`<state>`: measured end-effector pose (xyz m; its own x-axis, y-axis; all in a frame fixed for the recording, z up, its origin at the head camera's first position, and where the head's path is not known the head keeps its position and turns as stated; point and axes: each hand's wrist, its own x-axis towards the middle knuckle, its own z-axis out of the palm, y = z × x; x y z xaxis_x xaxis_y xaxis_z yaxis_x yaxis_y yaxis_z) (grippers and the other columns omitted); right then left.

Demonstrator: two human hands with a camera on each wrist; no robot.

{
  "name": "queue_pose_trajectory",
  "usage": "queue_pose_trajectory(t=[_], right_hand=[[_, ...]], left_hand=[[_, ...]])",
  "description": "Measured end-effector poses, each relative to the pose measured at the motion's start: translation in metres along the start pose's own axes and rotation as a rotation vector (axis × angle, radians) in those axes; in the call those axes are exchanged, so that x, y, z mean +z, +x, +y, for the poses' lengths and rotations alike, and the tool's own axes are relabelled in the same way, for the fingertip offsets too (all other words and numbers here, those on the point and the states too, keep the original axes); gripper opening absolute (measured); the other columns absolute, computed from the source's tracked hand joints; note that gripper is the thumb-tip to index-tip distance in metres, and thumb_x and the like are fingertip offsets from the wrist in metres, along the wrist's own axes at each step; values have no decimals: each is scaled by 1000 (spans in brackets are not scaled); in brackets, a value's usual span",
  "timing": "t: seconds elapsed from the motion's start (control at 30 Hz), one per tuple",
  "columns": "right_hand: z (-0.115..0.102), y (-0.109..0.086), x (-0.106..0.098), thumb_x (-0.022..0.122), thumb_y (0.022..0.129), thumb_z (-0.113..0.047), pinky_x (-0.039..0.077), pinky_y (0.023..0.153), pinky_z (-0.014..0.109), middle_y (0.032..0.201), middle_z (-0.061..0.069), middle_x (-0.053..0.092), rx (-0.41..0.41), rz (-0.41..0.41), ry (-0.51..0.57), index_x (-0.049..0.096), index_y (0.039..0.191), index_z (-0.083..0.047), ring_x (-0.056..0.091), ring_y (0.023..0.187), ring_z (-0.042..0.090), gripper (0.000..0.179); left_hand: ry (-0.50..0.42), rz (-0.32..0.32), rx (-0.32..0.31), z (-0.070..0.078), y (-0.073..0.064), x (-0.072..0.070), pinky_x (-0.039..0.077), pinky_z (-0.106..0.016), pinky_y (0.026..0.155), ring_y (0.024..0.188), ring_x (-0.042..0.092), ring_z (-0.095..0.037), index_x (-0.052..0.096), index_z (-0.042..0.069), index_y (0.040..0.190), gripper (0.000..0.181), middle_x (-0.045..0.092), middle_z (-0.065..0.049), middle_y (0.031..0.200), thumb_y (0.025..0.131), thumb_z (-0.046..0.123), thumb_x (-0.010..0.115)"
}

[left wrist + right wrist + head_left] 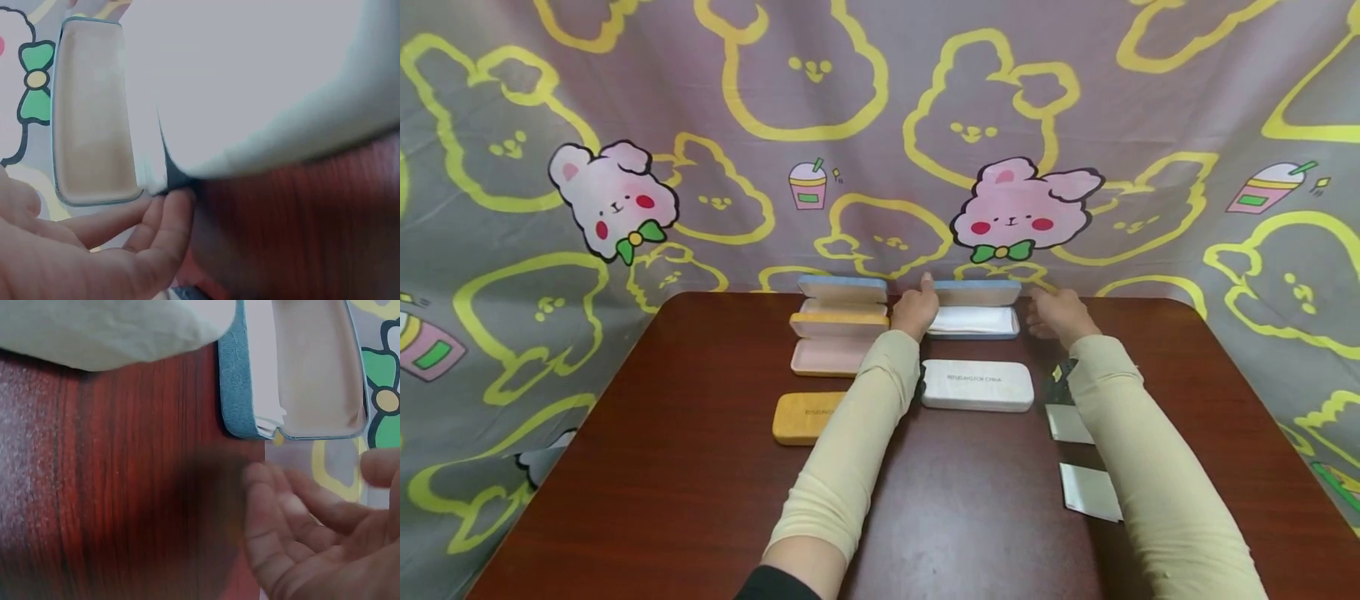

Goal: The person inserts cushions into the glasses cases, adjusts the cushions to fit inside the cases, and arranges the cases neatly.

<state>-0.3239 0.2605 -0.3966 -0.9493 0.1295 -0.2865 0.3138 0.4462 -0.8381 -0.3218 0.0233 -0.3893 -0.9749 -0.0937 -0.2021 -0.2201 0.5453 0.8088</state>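
An open blue glasses case (977,292) stands at the back of the table, its lid raised and a folded white cloth (972,320) in its base. My left hand (916,312) is at the case's left end; in the left wrist view its nearly straight fingers (178,215) touch the end of the base. Off the case's right end is my right hand (1060,315), with loosely bent fingers and nothing held. The right wrist view shows a gap between those fingers (259,506) and the case's blue side (237,387).
Closer to me lie a closed white case (977,385) and a closed yellow case (801,418), partly behind my left forearm. An open yellow case (827,357) and another open blue case (842,288) stand left. Flat pale packets (1092,492) lie by my right forearm.
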Motion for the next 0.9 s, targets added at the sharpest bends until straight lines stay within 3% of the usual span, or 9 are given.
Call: queue_pose_trajectory(t=[0.17,0.27,0.43,0.7,0.8,0.9], right_hand=[[-7,-3,2,24,102,-65,55,87,46,122,32,55,56,-122,-5,47,133,17,66,100,39,91],[-9,0,6,28,100,-66,58,82,43,120,32,56,84,-111,-11,47,133,17,68,96,37,92],[-8,4,8,33,100,-65,59,78,41,123,33,56,103,-90,-1,46,135,17,68,97,37,90],[-5,4,9,35,101,-61,58,82,42,125,32,52,92,-127,58,41,138,17,67,95,35,87],[-3,4,9,36,101,-58,58,81,41,121,31,54,81,-137,71,43,136,18,69,88,31,83],[-2,5,8,38,102,-53,59,79,41,114,30,58,68,-138,93,45,132,19,70,81,28,78]], left_hand=[[-153,-104,-92,1,0,-1,39,-52,107,136,40,-43,37,-1,153,75,39,-24,152,107,57,24],[-231,-132,-118,2,1,0,38,-51,108,140,36,-41,33,-1,155,71,35,-22,155,107,52,31],[-371,-124,-124,1,1,-1,32,-47,113,145,30,-35,27,-1,156,67,30,-19,159,108,43,38],[-503,-125,-144,-4,1,-1,34,-44,108,137,35,-33,23,-1,157,67,28,-17,159,106,38,43],[-542,-109,-144,-6,1,1,38,-41,100,125,42,-31,33,-4,151,62,39,-16,146,104,35,45],[-565,-85,-128,-7,0,1,41,-37,84,94,46,-28,50,-7,120,42,48,-14,110,100,29,48]])
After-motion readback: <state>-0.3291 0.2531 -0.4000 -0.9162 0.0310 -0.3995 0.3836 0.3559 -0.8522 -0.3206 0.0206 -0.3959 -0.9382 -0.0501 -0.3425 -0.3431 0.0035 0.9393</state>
